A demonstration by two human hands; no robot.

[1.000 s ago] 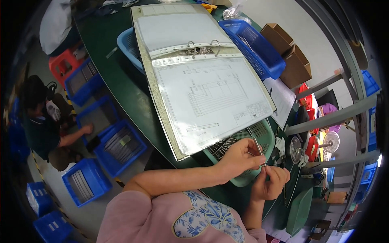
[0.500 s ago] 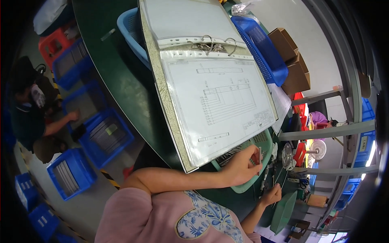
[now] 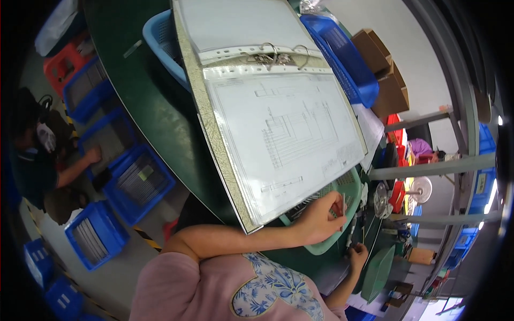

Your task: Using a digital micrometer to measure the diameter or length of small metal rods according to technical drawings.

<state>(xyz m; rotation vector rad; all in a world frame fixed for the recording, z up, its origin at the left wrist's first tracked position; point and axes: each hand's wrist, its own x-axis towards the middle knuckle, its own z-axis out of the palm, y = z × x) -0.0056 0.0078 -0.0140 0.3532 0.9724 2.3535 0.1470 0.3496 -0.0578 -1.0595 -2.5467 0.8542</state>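
My left hand (image 3: 319, 220) is closed, with a short, slim metal strip (image 3: 343, 204) pinched upright between thumb and fingers. It is over the near end of a light green plastic basket (image 3: 350, 200) that holds several thin metal pieces (image 3: 309, 204). To the right and nearer, my right hand (image 3: 357, 258) is closed around a long thin rod (image 3: 371, 243), its fingers curled. An open ring binder (image 3: 235, 184) leans above the green basket and covers part of it; a technical drawing (image 3: 300, 134) in a clear sleeve faces me.
A light blue basket (image 3: 160, 40) is behind the binder, and a blue basket (image 3: 348, 69) beside cardboard boxes (image 3: 375, 51). A green tray (image 3: 378, 275) lies right of my right hand. Left of the green table (image 3: 155, 134), another person (image 3: 37, 160) reaches into blue crates (image 3: 140, 184) on the floor.
My right hand has turned and shifted slightly with the rod. My left hand stays almost still with the metal strip. The whole view has tilted a little.
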